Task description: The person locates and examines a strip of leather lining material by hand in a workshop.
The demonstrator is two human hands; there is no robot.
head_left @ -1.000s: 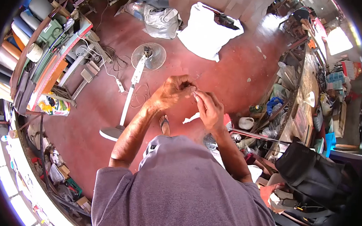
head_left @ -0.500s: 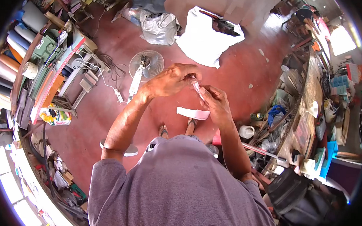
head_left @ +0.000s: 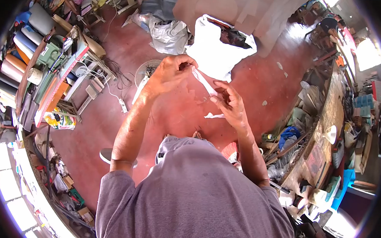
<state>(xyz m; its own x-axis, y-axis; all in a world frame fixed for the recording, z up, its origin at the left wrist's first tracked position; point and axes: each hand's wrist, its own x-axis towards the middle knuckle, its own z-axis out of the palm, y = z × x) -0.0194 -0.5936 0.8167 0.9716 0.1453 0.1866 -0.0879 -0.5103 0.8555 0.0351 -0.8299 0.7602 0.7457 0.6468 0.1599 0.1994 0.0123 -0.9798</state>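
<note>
My left hand [head_left: 173,73] is closed, its thumb and fingertips pinching one end of a pale pink-white strip [head_left: 204,82]. The strip is thin and flexible, like cloth or soft plastic; its exact kind I cannot make out. It runs slanting down to my right hand [head_left: 232,106], where thumb and fingers close around it, the upper fingers bent. Beneath that hand a loose white end of material [head_left: 215,116] hangs or trails, seen edge-on. Both hands are raised in front of my body, above the red floor.
A white sack [head_left: 215,47] with dark contents stands ahead, beside a grey plastic bag [head_left: 170,35]. A fan [head_left: 145,72] is partly behind my left arm. Left is a cluttered workbench [head_left: 64,83]; right, a long wooden bench [head_left: 322,120]. Another person [head_left: 330,25] is far right.
My hands have moved farther apart, left hand up and to the left, so a longer stretch of strip shows between them. The hanging end has turned edge-on and shifted right.
</note>
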